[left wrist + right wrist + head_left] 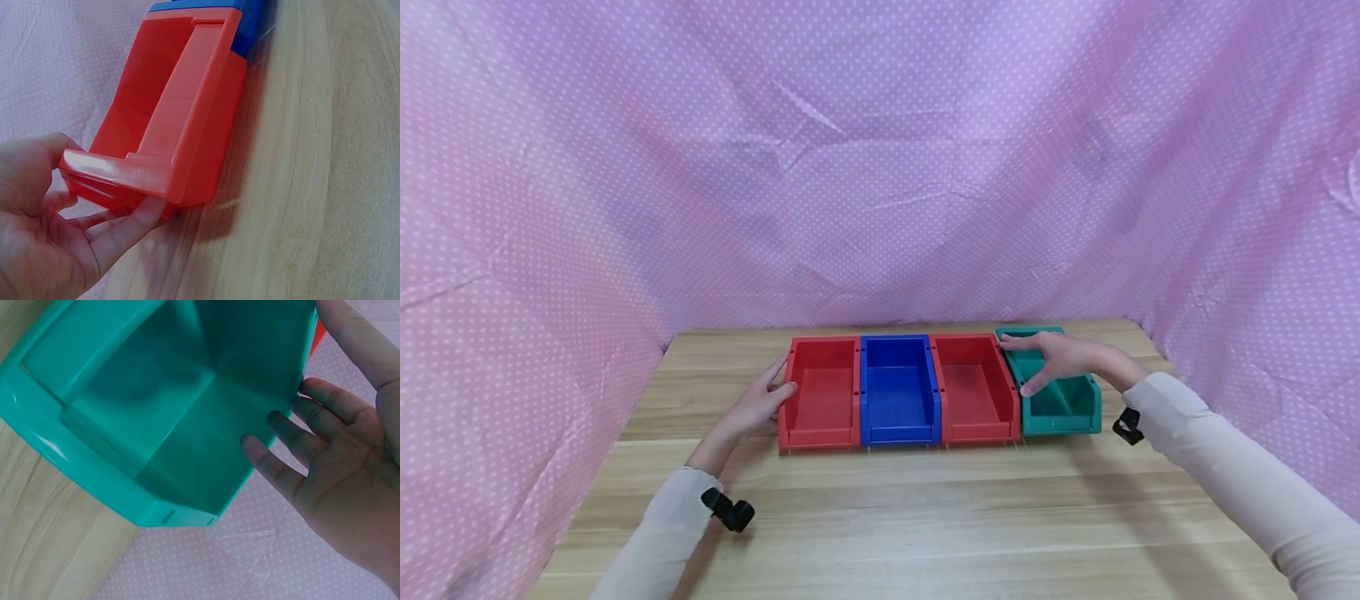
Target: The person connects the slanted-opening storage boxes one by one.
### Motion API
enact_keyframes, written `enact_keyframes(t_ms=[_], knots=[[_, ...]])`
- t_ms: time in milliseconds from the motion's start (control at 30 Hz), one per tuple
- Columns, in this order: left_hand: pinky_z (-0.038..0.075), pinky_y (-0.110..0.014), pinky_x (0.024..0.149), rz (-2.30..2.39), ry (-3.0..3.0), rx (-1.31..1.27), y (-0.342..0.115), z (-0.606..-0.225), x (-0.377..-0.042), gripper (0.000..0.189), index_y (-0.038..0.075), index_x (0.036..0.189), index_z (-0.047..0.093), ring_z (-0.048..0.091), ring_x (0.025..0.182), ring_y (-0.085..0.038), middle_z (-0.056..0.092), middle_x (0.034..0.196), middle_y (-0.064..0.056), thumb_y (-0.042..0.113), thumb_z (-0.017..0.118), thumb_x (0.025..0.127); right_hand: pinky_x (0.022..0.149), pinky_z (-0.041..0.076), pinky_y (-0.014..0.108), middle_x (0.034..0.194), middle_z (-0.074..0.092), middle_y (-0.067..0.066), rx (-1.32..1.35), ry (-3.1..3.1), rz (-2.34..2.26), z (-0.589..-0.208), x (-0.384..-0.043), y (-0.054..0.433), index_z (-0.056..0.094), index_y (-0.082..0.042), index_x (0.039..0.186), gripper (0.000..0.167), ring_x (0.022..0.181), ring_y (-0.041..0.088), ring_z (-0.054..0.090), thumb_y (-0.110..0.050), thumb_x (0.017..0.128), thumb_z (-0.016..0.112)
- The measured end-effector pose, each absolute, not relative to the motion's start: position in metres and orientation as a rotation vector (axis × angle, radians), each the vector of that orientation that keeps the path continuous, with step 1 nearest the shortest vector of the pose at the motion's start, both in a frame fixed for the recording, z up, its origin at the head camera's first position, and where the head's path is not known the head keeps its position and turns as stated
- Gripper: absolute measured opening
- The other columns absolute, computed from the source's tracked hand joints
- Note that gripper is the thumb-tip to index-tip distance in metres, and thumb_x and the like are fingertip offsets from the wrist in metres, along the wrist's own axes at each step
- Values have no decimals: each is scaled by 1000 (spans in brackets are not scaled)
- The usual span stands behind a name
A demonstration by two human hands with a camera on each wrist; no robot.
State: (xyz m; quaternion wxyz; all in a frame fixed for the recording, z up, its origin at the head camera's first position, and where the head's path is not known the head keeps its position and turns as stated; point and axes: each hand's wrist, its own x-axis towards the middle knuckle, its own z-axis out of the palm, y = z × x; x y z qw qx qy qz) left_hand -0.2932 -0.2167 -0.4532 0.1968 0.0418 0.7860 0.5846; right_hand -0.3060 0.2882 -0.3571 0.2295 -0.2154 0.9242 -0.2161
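Four plastic bins stand side by side in the head view: a left red bin (pixel 823 400), a blue bin (pixel 898 392), another red bin (pixel 973 396) and a green bin (pixel 1060 421) at the right end. My left hand (pixel 756 408) grips the left red bin by its outer side wall. In the left wrist view its thumb lies on the rim and its fingers (pixel 131 231) sit against the outside. My right hand (pixel 1063 358) reaches over the green bin, fingers spread. Its thumb and fingertips are at the rim beside the neighbouring red bin.
The bins stand towards the back of a wooden table (pixel 880 517). Pink dotted cloth (pixel 880 208) hangs behind and along both sides. A black wrist mount (pixel 728 510) is on the left sleeve, and another black mount (pixel 1127 425) is on the right.
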Motion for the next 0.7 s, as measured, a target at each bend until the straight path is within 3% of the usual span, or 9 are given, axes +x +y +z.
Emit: enact_keyframes(t_ms=[300, 700], knots=[[64, -48, 81, 1609, 2232, 150, -216, -453, -293, 73, 30, 165, 6, 71, 103, -35, 39, 153, -33, 22, 49, 107, 112, 38, 69, 166, 23, 25, -538, 2536, -598, -360, -305, 290, 36, -3, 157, 94, 149, 54, 20, -32, 83, 85], [64, -48, 81, 1603, 2234, 190, -219, -452, -292, 72, 30, 165, 4, 69, 107, -37, 39, 151, -35, 23, 48, 108, 108, 45, 64, 166, 25, 24, -577, 2543, -561, -361, -309, 288, 36, -2, 157, 93, 149, 54, 22, -32, 83, 84]])
